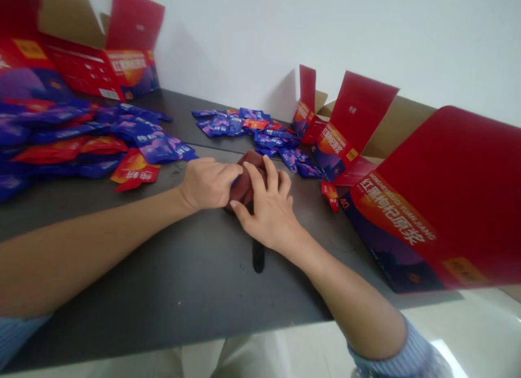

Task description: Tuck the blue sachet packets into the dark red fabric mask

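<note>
A dark brown, soft-looking, folded piece that resembles cloth (243, 189) is between my hands, above the middle of the dark table. My left hand (212, 184) is closed in a fist at its left side, gripping the edge. Over its right side my right hand (271, 210) curves with fingers bent and pressed on it. Just below the right hand a black rounded strip (258, 257) shows on the table; its upper part is hidden. Nearest to the left hand lies a red sachet (135, 171) at the edge of a big pile of blue and red sachets (77, 134).
A smaller pile of blue and red sachets (252, 127) lies behind my hands. Open red boxes (411, 204) stand along the right, with a red sachet (330, 196) beside them. More open red boxes (130, 69) stand at the back left, near the white wall (244, 47).
</note>
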`<state>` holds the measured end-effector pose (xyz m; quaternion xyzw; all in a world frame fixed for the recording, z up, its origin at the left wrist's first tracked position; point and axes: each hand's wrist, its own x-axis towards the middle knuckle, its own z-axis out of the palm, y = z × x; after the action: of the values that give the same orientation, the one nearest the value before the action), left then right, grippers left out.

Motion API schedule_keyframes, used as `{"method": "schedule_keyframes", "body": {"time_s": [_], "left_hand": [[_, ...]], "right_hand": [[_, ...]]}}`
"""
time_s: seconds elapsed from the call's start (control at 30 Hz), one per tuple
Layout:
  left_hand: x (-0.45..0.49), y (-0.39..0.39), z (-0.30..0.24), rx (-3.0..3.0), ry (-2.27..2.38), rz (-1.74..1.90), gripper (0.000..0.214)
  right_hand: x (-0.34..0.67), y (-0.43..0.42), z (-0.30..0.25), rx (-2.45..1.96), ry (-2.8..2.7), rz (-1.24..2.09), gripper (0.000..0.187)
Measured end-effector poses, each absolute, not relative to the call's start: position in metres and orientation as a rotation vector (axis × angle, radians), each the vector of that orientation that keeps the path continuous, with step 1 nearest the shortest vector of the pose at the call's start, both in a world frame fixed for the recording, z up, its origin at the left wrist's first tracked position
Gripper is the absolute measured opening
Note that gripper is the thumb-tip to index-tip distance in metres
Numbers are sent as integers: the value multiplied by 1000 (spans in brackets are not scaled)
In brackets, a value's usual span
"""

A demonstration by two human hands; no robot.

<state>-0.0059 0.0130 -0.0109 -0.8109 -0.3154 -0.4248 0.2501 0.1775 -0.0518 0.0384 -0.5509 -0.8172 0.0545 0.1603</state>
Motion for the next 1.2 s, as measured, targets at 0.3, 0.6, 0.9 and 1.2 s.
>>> {"method": "schedule_keyframes", "body": {"time_s": [0.3, 0.6, 0.9, 1.2], "left_hand": [[-2, 1, -11, -2203, -780, -1199, 27], [4, -1, -15, -2206, -800, -1177, 28], [5, 5, -21, -2387, -955, -1012, 32], [9, -9, -21, -2675, -975, -1220, 33]], "right_hand": [[193, -46, 55, -1540, -2573, 338, 64], [199, -26, 55, -1580, -2491, 417, 46], [184, -38, 53, -1748, -2407, 219, 48], [184, -39, 43, -1566, -2408, 29, 42]]}}
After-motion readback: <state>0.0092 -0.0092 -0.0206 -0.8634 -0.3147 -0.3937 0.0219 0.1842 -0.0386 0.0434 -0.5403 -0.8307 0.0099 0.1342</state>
